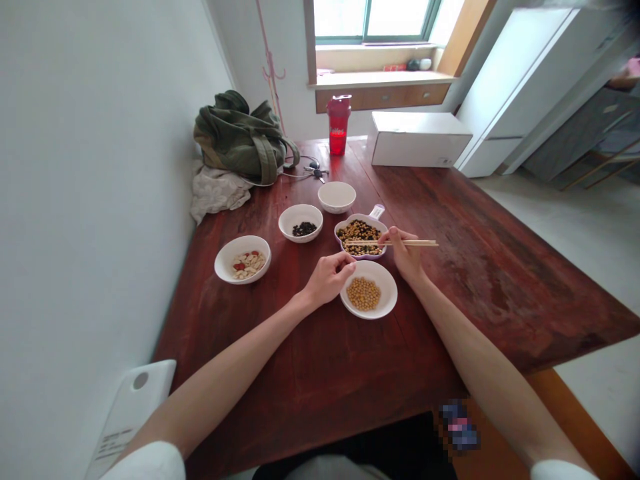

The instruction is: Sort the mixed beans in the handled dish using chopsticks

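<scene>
My right hand [404, 255] holds a pair of wooden chopsticks [410, 243], their tips reaching left over a white, purple-rimmed handled dish [374, 215] of mixed dark and yellow beans. My left hand [327, 279] hangs with curled fingers just beside the rim of a white bowl [383, 300] of yellow soybeans, and nothing shows in its grip. Further left are a white bowl [300, 222] of black beans and a white bowl [225, 261] of pale nut pieces with red bits. Behind them stands a white bowl [337, 197] with no contents visible.
The bowls sit on a dark red wooden table [475, 280] beside a white wall [90, 167]. At the far end are an olive green bag [240, 140], a crumpled pale cloth [217, 193], keys [315, 171], a red bottle [339, 125] and a white box [417, 140].
</scene>
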The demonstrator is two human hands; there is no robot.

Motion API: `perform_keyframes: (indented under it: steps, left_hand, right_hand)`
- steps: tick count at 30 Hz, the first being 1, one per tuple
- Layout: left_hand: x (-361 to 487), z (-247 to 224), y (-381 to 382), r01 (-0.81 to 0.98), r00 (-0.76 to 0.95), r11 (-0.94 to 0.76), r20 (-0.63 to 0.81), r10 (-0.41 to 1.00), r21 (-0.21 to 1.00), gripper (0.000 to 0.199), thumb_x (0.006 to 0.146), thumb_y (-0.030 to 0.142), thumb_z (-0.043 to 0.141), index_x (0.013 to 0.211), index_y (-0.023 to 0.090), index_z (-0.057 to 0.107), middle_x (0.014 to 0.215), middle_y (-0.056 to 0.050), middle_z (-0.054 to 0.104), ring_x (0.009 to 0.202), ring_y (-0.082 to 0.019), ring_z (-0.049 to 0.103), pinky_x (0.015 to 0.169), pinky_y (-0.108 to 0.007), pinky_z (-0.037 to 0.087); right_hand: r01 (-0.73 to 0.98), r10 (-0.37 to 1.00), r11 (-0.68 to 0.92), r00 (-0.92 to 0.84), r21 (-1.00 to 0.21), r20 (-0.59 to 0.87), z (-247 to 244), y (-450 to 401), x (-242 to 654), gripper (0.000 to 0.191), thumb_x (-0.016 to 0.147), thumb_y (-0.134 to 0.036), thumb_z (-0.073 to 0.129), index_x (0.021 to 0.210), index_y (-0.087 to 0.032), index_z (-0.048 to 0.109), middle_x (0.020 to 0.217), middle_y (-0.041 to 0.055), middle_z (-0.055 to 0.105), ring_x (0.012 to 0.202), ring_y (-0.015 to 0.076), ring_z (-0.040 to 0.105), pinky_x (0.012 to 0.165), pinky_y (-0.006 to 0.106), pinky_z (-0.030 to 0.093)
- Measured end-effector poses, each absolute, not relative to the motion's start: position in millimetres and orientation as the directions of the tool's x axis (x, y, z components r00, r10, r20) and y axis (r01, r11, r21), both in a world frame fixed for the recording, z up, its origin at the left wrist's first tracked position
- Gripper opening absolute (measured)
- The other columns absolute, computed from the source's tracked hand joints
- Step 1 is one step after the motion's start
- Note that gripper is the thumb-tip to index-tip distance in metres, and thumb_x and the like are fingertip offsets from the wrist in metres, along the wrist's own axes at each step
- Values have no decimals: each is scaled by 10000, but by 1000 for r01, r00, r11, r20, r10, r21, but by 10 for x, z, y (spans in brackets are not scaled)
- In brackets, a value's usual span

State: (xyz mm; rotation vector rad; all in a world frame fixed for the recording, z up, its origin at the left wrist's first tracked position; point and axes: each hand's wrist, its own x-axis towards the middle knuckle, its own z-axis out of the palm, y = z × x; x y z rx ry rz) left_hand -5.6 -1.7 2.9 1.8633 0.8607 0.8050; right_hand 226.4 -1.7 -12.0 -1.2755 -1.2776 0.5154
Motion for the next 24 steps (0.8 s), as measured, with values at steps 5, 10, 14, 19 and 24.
perform_keyframes:
  steps: [5, 10, 14, 19, 24]
  left_hand:
    - [-54, 32, -24, 225, 544, -341, 172, 821, 913, 267, 964, 340, 567, 897, 133, 723, 752, -26, 683, 656, -133, 572, 616, -230, 412]
    - [-52, 20, -16, 216, 546, -329, 165, 821, 919, 270, 960, 347, 573, 900, 131, 722, 754, -28, 678, 663, -132, 568, 617, -230, 410]
    - [-51, 5, -14, 215, 543, -319, 158, 825, 923, 271, 957, 351, 576, 903, 129, 722, 742, -22, 663, 652, -127, 551, 604, -225, 399]
    - [-50, 5, -16, 206, 540, -324, 169, 825, 923, 268, 959, 349, 574, 894, 130, 714, 733, -17, 646, 651, -125, 542, 604, -224, 395]
    - [-50, 14, -15, 208, 539, -327, 171, 825, 922, 266, 958, 347, 572, 898, 134, 720, 722, -15, 644, 642, -124, 537, 594, -223, 387]
  right_hand:
    - [331, 874, 294, 285, -897, 392, -109, -17, 2263, 604, 926, -736, 499, 665, -240, 724, 696, 25, 711, 671, 196, 633, 708, 348, 498]
    - [326, 867, 310, 289, -893, 406, -135, -4, 2284, 587, 950, -702, 495, 668, -245, 732, 700, 18, 717, 682, 189, 638, 722, 340, 496]
    - [308, 864, 321, 292, -896, 410, -158, 8, 2300, 566, 975, -659, 492, 685, -239, 736, 715, 18, 730, 703, 189, 656, 744, 341, 505]
    - [321, 866, 319, 282, -892, 412, -152, 2, 2291, 570, 960, -685, 495, 692, -241, 733, 683, 14, 712, 680, 192, 649, 737, 346, 520]
    - [338, 867, 311, 280, -888, 411, -137, -5, 2280, 574, 954, -691, 497, 688, -242, 734, 692, 20, 716, 681, 195, 650, 728, 348, 517]
